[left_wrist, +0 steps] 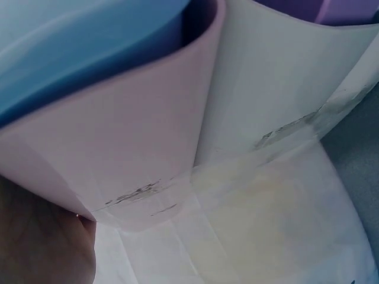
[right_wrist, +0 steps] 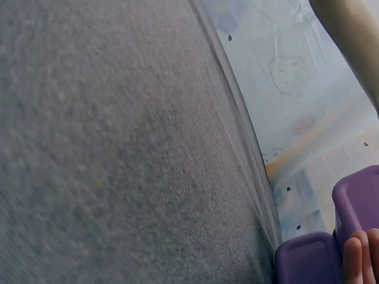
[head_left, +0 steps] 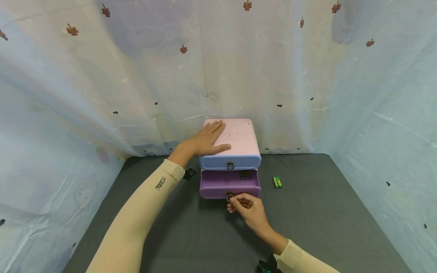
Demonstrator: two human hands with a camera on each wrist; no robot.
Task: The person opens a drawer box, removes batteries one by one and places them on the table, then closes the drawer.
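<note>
A small two-tier drawer box with a pink top [head_left: 240, 132] stands at the back of the table. My left hand [head_left: 208, 140] rests on that top with its fingers spread; part of it shows at the lower left of the left wrist view. The blue upper drawer [head_left: 215, 163] is closed. Below it the purple lower drawer [head_left: 213, 192] is pulled out, and a small dark green item [head_left: 244, 174] lies inside at its back right. My right hand [head_left: 250, 212] pinches the metal ring pull [head_left: 230, 197] on the purple drawer's front between thumb and forefinger.
Two green batteries [head_left: 277, 182] lie side by side on the dark grey table [head_left: 307, 220], right of the drawer box. A pale patterned sheet [head_left: 232, 83] hangs close behind the box and along both sides of the table.
</note>
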